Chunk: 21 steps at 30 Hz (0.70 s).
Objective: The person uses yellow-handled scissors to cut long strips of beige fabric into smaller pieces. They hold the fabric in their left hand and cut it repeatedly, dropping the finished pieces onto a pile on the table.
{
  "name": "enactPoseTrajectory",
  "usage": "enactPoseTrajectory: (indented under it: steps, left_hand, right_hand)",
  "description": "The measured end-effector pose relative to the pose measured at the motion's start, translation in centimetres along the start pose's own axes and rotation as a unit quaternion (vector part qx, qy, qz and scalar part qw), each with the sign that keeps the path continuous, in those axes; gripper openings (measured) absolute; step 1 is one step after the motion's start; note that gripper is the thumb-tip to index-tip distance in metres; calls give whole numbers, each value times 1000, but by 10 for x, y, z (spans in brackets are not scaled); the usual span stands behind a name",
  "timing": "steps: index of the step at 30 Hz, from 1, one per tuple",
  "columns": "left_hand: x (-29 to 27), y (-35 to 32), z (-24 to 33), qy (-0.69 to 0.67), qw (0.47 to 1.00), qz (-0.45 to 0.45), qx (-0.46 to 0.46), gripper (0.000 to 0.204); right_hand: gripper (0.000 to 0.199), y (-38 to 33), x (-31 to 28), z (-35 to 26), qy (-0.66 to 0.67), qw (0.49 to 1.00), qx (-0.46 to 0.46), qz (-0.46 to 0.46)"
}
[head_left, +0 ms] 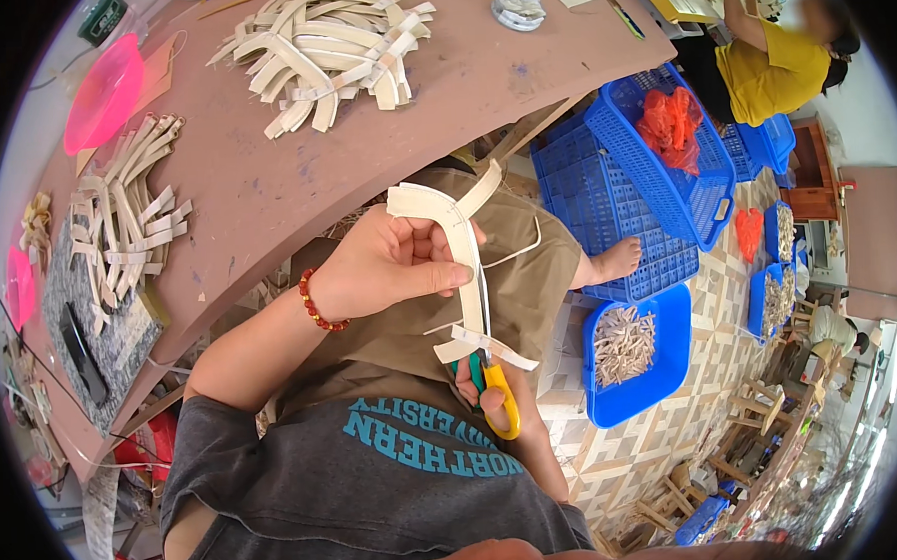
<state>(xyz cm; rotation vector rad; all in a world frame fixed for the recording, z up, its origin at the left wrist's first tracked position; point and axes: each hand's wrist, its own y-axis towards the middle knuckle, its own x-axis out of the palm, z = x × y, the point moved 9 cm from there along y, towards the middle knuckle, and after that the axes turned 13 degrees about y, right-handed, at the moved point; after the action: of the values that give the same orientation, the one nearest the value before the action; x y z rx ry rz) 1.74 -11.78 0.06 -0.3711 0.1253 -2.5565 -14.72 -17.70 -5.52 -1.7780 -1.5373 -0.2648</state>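
The left hand (pixel 393 267) grips a cream curved strip piece (pixel 457 250) at frame centre, fingers clenched around it. At 6 o'clock from it, the right hand (pixel 494 403) holds yellow-and-green scissors (pixel 493 373), fingers through the handles, blades against the strip. Piles of similar strips (pixel 328 50) lie on the brown table (pixel 264 178) at 11 o'clock.

I see a long, brownish-pink worktable (pixel 294 177) running across the upper left, its edge bowed by the lens. The floor (pixel 666 436) is tiled in a pale beige and white geometric pattern. Small wooden stools (pixel 754 407) stand at lower right, and a brown wooden cabinet (pixel 812 179) sits at the far right. Bright daylight falls evenly over everything.
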Motion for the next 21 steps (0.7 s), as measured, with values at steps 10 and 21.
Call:
enactPoseTrajectory:
  steps: [10, 21]
  left_hand:
    - [0, 0, 1, -17, 1000, -4, 3, 29]
    - [2, 1, 4, 10, 1000, -27, 0, 34]
  right_hand:
    - [34, -1, -8, 6, -41, 999, 10, -1]
    - [45, 2, -1, -2, -48, 999, -4, -13]
